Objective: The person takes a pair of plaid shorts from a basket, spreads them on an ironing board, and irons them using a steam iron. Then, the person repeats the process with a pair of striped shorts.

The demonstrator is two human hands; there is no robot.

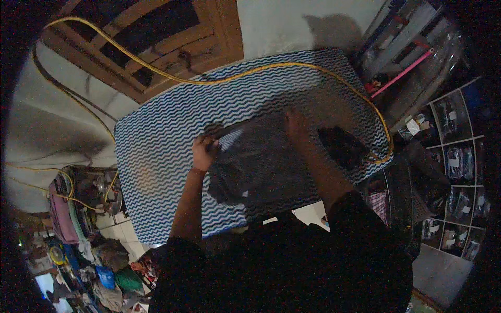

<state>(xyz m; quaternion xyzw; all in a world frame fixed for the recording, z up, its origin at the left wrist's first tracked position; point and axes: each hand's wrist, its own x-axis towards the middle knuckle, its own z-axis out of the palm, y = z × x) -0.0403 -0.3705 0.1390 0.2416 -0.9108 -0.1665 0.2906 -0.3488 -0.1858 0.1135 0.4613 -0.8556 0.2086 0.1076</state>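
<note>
A dark cloth garment (266, 164) lies spread over a table with a blue-and-white zigzag cover (176, 113). At the garment's far left corner, my left hand (204, 152) has its fingers closed on the fabric. My right hand (296, 123) rests by the far right edge of the cloth; shadow hides whether its fingers grip it. To the right of my right forearm sits a dark clothes iron (342, 146), apart from that hand. A yellow cord (238, 78) runs from the iron around the table's right and far side.
A brown wooden window frame (219, 43) is beyond the table. Shelves with bagged items (458, 160) and a pink rod (403, 72) stand to the right. Piled cloths and household goods (105, 270) crowd the lower left, near a pink cloth (62, 211).
</note>
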